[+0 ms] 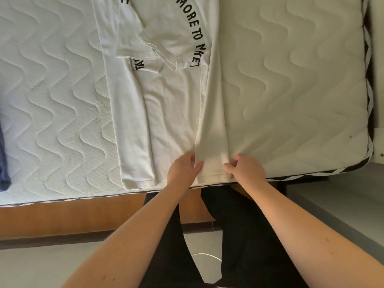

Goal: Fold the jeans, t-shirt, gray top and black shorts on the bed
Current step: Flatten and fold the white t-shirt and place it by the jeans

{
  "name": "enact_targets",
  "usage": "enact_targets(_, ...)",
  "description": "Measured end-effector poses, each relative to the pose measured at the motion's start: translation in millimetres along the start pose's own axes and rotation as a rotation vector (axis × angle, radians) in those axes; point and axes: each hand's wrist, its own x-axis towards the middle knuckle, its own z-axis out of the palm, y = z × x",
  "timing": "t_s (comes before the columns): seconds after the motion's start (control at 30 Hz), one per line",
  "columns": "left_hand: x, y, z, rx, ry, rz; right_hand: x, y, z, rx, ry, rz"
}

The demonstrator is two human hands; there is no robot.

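T-shirt (pixel 166 104): white, black lettering, lying flat on the bed (pixel 291 90), running from the bottom centre of the frame up to the top centre. Hem at the near mattress edge.

Nearest: both forearms come in from the bottom of the frame. Left hand (pixel 182 170) at lower centre, fingers curled, pinching the hem end of a raised strip of fabric on the shirt's right side. Right hand (pixel 247 168) just beside it, thumb and fingers pinching the outer edge of the same strip. The strip stands up as a ridge between the two hands and tapers away toward the upper centre.

Farther up: the left side panel already lies turned in over the body, its sleeve folded across the chest lettering at upper centre.

Judgement: step in hand is the right-side lengthwise fold. To do it well, carry the pinched edge inward toward frame left, keeping the crease straight along the whole length and parallel to the folded left panel; keep light tension at the hem so the ridge flattens without wrinkles. The far sleeve likely needs tucking in after, since both hands work only the near end.

Far left edge of the frame: a sliver of dark blue garment (pixel 3 159) on the mattress; which garment, cannot tell.

Containers: none in view.
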Motion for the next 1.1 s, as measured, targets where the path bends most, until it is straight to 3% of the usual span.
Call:
enact_targets(0.07, 20.8, 19.5, -15.2, -0.162, 0.047, 0.023, 5.3, -6.2, -9.6, 0.141, 0.078, -0.049)
enact_targets(0.17, 60.7, 54.2, -38.0, -0.516, 0.108, -0.1, 21.5, -21.0, -29.9, 0.29, 0.193, -0.11)
enact_targets(0.33, 118.5, 96.6, -69.6, -0.971, 0.055, -0.215, 57.9, -51.9, -56.0, 0.429, 0.265, -0.125)
enact_targets(0.43, 133.6, 102.8, -80.8, -0.935, 0.131, -0.202, 74.4, -69.5, -66.9, 0.453, 0.308, -0.13)
enact_targets(0.57, 134.2, 90.1, -86.9, -0.578, 0.282, -0.186, 92.2, -85.5, -80.1, 0.446, 0.371, -0.125)
enact_targets(0.67, 132.9, 77.8, -88.7, -0.43, 0.281, -0.186, 105.0, -94.7, -88.7, 0.451, 0.393, -0.146)
enact_targets(0.93, 164.4, 99.3, -117.9, -0.808, 0.082, -0.109, 139.9, -116.4, -117.8, 0.594, 0.388, -0.165)
enact_targets(1.1, 188.8, 107.6, -123.3, -0.94, 0.093, -0.233, 162.6, -123.6, -129.2, 0.636, 0.372, -0.131)
